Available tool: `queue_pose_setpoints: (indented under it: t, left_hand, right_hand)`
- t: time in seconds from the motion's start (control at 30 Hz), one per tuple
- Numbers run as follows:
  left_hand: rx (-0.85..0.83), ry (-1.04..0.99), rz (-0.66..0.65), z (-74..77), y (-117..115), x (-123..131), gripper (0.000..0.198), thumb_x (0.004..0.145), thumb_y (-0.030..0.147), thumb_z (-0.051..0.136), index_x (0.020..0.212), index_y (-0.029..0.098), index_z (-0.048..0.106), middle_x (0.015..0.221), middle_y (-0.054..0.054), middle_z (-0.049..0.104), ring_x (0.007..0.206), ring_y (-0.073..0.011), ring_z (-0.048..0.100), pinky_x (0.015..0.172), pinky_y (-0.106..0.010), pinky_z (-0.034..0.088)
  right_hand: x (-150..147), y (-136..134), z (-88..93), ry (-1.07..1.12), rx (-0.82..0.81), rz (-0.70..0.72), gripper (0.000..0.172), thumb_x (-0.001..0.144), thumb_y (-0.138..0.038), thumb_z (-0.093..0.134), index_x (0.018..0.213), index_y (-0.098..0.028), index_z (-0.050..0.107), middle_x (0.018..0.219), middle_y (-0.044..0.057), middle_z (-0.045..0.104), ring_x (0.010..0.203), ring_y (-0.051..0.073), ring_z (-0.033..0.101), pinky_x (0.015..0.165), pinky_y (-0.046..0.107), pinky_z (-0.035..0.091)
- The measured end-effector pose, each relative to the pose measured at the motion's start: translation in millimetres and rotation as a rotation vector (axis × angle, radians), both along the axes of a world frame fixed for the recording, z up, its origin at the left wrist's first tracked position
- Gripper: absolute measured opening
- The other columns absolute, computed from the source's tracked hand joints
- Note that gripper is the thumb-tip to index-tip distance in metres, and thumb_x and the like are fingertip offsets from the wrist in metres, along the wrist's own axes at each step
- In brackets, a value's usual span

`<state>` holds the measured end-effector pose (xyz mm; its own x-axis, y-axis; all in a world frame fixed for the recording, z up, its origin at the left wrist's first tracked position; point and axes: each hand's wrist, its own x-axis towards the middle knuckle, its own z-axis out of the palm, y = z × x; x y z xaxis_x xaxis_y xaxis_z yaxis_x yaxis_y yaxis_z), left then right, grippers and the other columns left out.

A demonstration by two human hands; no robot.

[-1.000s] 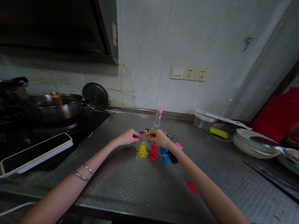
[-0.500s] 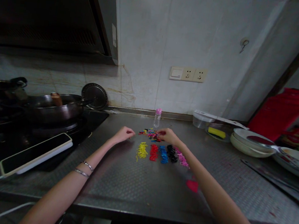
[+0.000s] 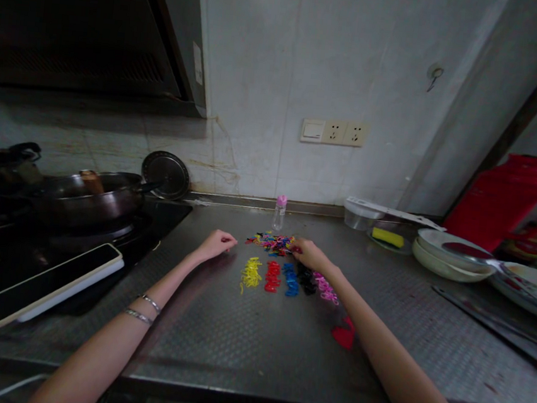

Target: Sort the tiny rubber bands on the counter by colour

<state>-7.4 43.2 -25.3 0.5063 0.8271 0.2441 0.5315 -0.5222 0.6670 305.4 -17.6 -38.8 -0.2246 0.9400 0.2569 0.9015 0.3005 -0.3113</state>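
A mixed heap of small coloured rubber bands (image 3: 270,243) lies on the steel counter. Nearer to me, sorted bands form a row: yellow bands (image 3: 251,272), red bands (image 3: 272,277), blue bands (image 3: 290,280), black bands (image 3: 307,280) and pink bands (image 3: 326,289). My right hand (image 3: 309,255) is at the heap's right edge, above the black bands, its fingers pinched together; what they hold is too small to see. Left of the heap, my left hand (image 3: 217,245) rests near the counter with thumb and fingers closed, and I cannot make out anything in it.
Behind the heap stands a small clear bottle (image 3: 279,214) with a pink cap. A red heart-shaped piece (image 3: 344,334) lies by my right forearm. Bowls (image 3: 453,260), a yellow sponge (image 3: 387,237) and a red thermos (image 3: 501,202) are on the right; a pan (image 3: 92,200) and phone (image 3: 54,282) on the left.
My right hand has drawn back slightly toward the right and nearer to me, baring more of the mixed heap. My left hand has stayed in nearly the same place. The view has shifted a little.
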Motion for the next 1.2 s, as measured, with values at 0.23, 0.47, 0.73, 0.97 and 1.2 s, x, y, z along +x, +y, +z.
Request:
queue_pose_setpoints:
  t: [0.23, 0.47, 0.73, 0.97, 1.2]
  left_hand:
    - [-0.025, 0.013, 0.016, 1.1, -2.2, 0.3, 0.032, 0.073, 0.038, 0.05, 0.075, 0.011, 0.067, 0.052, -0.001, 0.057, 0.048, -0.0107, 0.048, 0.05, -0.02, 0.035]
    - [-0.023, 0.021, 0.004, 0.9, -3.5, 1.4, 0.033, 0.074, 0.038, 0.048, 0.076, 0.011, 0.067, 0.053, -0.001, 0.058, 0.049, -0.011, 0.049, 0.051, -0.021, 0.036]
    - [-0.016, 0.024, -0.034, -1.9, -4.6, 13.3, 0.032, 0.074, 0.036, 0.048, 0.079, 0.011, 0.067, 0.06, -0.004, 0.062, 0.056, -0.0132, 0.054, 0.056, -0.022, 0.04]
    - [0.055, 0.07, -0.154, 1.5, -2.9, 52.4, 0.026, 0.072, 0.028, 0.052, 0.082, 0.011, 0.068, 0.081, -0.007, 0.068, 0.071, -0.0153, 0.059, 0.067, -0.024, 0.042]
    - [0.22, 0.259, -0.206, 0.4, -7.2, 89.7, 0.024, 0.069, 0.028, 0.053, 0.082, 0.016, 0.069, 0.078, -0.004, 0.067, 0.067, -0.0142, 0.056, 0.061, -0.021, 0.037]
  right_hand:
    - [0.3, -2.9, 1.0, 0.021, 0.009, 0.006, 0.028, 0.075, -0.014, 0.045, 0.096, -0.019, 0.064, 0.097, 0.006, 0.065, 0.088, 0.015, 0.059, 0.076, 0.021, 0.041]
    - [15.2, -5.4, 12.3, 0.06, -0.058, 0.059, 0.028, 0.071, -0.013, 0.047, 0.09, -0.016, 0.067, 0.089, 0.005, 0.068, 0.078, 0.015, 0.06, 0.069, 0.02, 0.042]
    - [36.1, -10.8, 20.3, 0.062, -0.247, 0.066, 0.027, 0.063, -0.012, 0.053, 0.083, -0.016, 0.071, 0.072, 0.002, 0.069, 0.062, 0.014, 0.06, 0.055, 0.018, 0.043]
    - [38.4, -15.0, 30.8, 0.048, -0.067, -0.054, 0.027, 0.066, -0.013, 0.051, 0.083, -0.016, 0.071, 0.076, 0.004, 0.069, 0.069, 0.015, 0.06, 0.064, 0.02, 0.043]
    - [37.2, -18.5, 29.1, 0.072, 0.014, -0.096, 0.027, 0.067, -0.013, 0.049, 0.083, -0.016, 0.07, 0.079, 0.005, 0.069, 0.073, 0.015, 0.06, 0.067, 0.02, 0.043]
